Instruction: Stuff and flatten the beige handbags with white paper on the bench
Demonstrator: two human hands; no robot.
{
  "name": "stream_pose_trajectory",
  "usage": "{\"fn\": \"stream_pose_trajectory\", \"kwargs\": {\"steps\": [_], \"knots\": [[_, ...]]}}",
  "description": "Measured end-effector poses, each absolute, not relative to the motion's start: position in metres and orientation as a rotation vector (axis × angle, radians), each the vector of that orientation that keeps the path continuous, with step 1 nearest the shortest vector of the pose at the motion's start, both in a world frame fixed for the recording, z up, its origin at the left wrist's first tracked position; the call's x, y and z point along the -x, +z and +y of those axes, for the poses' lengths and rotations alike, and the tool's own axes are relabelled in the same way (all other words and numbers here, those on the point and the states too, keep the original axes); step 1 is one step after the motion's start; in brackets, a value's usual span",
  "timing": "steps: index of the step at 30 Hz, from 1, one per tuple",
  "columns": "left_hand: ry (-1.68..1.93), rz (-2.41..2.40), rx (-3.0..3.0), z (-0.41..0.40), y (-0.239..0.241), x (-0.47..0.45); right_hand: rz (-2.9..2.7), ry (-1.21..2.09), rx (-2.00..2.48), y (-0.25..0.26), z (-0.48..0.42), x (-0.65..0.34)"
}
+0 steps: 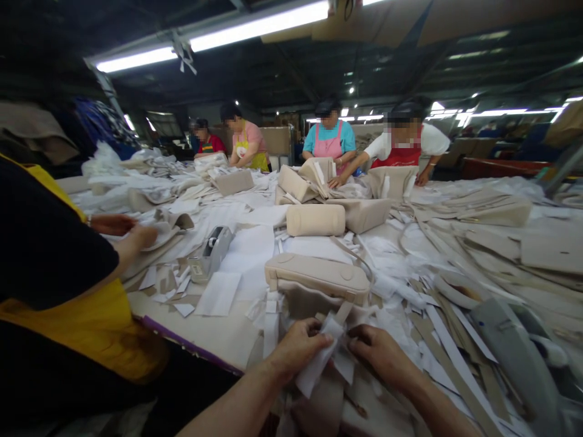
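Observation:
My left hand (pixel 298 347) and my right hand (pixel 380 353) are close together at the near table edge. Both pinch a crumpled piece of white paper (pixel 324 358), fingers closed on it. Just behind my hands lies a beige handbag (pixel 316 276) on its side, with a strap (pixel 342 312) running down toward the paper. The lower part of the paper hangs between my wrists.
A tape dispenser (pixel 212 252) stands left of the bag. Paper scraps and beige strips (pixel 449 340) cover the table (pixel 214 334). More beige bags (pixel 315 220) lie farther back. A co-worker in a yellow apron (pixel 68 303) stands close on my left; several people work at the far side.

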State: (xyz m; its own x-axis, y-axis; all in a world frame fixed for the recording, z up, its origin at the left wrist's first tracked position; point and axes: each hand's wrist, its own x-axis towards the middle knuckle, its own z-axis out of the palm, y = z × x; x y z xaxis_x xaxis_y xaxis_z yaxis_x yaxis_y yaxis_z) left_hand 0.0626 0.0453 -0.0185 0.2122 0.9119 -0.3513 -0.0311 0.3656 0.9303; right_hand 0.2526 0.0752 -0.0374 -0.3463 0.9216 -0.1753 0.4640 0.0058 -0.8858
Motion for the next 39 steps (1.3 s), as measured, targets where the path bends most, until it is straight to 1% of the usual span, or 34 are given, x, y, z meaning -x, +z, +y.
{"fn": "stream_pose_trajectory", "kwargs": {"steps": [2,4,10,16,18,22,25,27,28,31,33,35,37,39], "knots": [[0.829,1.149,-0.964,0.045,-0.019,-0.062,-1.927,1.198,1.546,-0.035,0.073,-0.262],[0.837,1.122,-0.953,0.045,-0.020,-0.062,-1.965,1.162,1.563,-0.035,0.073,-0.263],[0.835,1.141,-0.918,0.046,-0.028,-0.060,-1.872,1.298,1.346,-0.038,0.079,-0.242],[0.821,1.148,-0.949,0.046,-0.027,-0.062,-1.888,1.227,1.395,-0.027,0.075,-0.263],[0.820,1.144,-0.960,0.045,-0.026,-0.062,-1.807,1.341,1.413,-0.024,0.073,-0.279],[0.840,1.122,-0.969,0.043,-0.027,-0.059,-1.588,1.721,1.356,-0.025,0.071,-0.302],[0.849,1.095,-0.967,0.042,-0.025,-0.058,-1.702,1.732,1.248,-0.033,0.074,-0.302],[0.839,1.101,-0.962,0.041,-0.024,-0.057,-1.929,1.572,1.210,-0.041,0.077,-0.300],[0.831,1.111,-0.959,0.041,-0.024,-0.057,-2.060,1.424,1.213,-0.044,0.079,-0.301],[0.810,1.133,-0.951,0.040,-0.025,-0.055,-2.434,0.753,1.171,-0.055,0.084,-0.306],[0.807,1.119,-0.955,0.040,-0.026,-0.053,-2.622,0.285,1.015,-0.059,0.085,-0.310],[0.800,1.096,-0.956,0.040,-0.026,-0.052,-2.723,-0.066,0.813,-0.058,0.084,-0.311],[0.791,1.079,-0.964,0.040,-0.026,-0.052,-2.756,-0.272,0.627,-0.050,0.081,-0.307],[0.782,1.073,-0.974,0.041,-0.025,-0.052,-2.761,-0.359,0.473,-0.037,0.077,-0.299]]}}
